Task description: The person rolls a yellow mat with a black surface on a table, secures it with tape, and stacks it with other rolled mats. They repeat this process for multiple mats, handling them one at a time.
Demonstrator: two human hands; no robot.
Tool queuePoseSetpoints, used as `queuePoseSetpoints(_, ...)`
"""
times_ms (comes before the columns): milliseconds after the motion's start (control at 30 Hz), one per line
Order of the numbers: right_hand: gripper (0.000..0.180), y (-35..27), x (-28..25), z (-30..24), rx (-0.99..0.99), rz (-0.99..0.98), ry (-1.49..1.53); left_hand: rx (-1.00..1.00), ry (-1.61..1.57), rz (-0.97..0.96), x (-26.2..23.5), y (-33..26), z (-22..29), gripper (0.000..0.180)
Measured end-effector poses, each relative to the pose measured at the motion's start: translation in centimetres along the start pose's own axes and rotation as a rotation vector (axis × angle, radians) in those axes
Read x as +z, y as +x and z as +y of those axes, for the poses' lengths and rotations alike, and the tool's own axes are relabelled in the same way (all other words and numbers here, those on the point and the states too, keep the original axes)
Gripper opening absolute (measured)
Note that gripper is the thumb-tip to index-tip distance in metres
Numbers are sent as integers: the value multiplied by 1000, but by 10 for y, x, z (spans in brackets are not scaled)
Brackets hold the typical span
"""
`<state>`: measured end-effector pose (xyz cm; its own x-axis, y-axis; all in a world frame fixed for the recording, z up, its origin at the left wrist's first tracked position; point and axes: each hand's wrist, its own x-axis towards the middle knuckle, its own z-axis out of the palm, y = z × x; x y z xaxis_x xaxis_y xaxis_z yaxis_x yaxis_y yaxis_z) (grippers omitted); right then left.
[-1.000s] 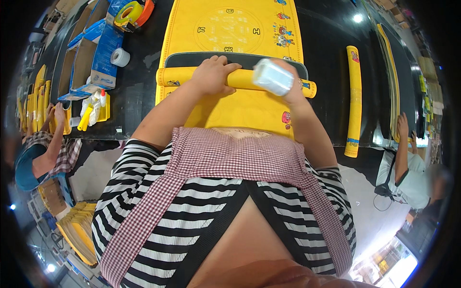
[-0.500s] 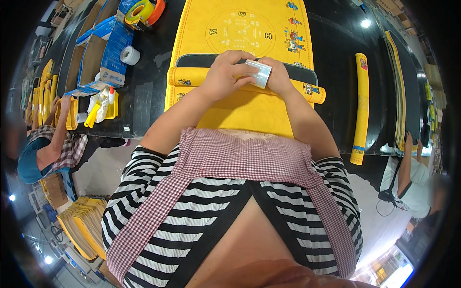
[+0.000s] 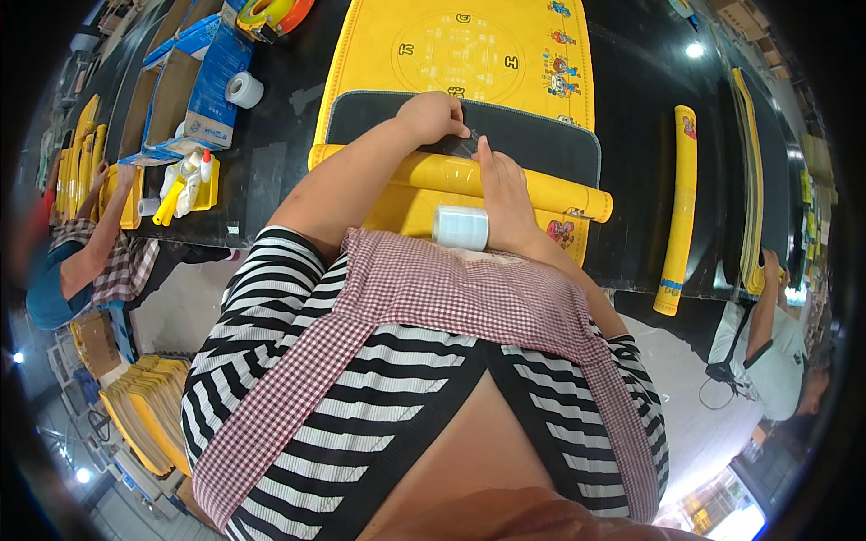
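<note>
Yellow rolled mat (image 3: 446, 173): crosswise in front of the torso, resting on a yellow printed mat (image 3: 379, 50) that lies flat on the black bench (image 3: 627, 117).
Dark flap (image 3: 550, 144): sticks out flat beyond the roll on the far side, rounded corners; probably the mat's backing, not wound in.
Left hand (image 3: 433, 118): forearm over the roll's left part, hand above the dark flap; fingers bunched, seemingly pinching a small clear strip (image 3: 470, 137). Strip blurred, so likely tape, not certain.
Right hand (image 3: 510, 194): over the roll, right of its middle; fingers straight and close together, pointing away from the body, tips near the strip.
White tape roll (image 3: 461, 227): just on the near side of the roll, against the right hand. Can't tell if gripped or only resting there.
Progress: most of the mat looks wound. Left, by the look of it: dark flap to wind in, strip to stick down. No band seen across the visible roll; part sits under arm and hand.
Second rolled mat (image 3: 681, 212): right side of bench, apart from the work, already a closed tube.
Left side of bench: blue carton (image 3: 209, 86), spare white roll (image 3: 244, 90) beside it, yellow tray (image 3: 209, 194) with small items nearer the person.
Co-workers: one at each side, hands on other mats.
</note>
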<state>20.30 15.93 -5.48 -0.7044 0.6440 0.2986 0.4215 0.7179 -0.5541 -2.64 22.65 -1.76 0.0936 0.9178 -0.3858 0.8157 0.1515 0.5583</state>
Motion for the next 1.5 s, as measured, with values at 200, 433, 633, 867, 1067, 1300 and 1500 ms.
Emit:
queuePoseSetpoints(200,106,33,-11,1,127,-246,-232,-77,-59,343,-28,-7,-36,30)
queuePoseSetpoints(433,101,63,-18,17,195,-236,-198,613,261,602,36,-108,-45,41)
queuePoseSetpoints(633,75,98,-40,36,-96,66,-37,352,434,581,39,-76,-26,81)
queuePoseSetpoints(867,36,83,-10,40,-256,225,22,167,424,110,-44,12,-9,78)
queuePoseSetpoints(1067,41,118,0,70,-240,256,-84,331,519,134,-44,49,-31,67)
queuePoseSetpoints(1300,32,215,-30,125,240,61,247,513,426,696,-34,59,-51,60)
queuePoseSetpoints(1500,30,236,-35,154,172,98,138,693,511,786,-37,77,-65,64)
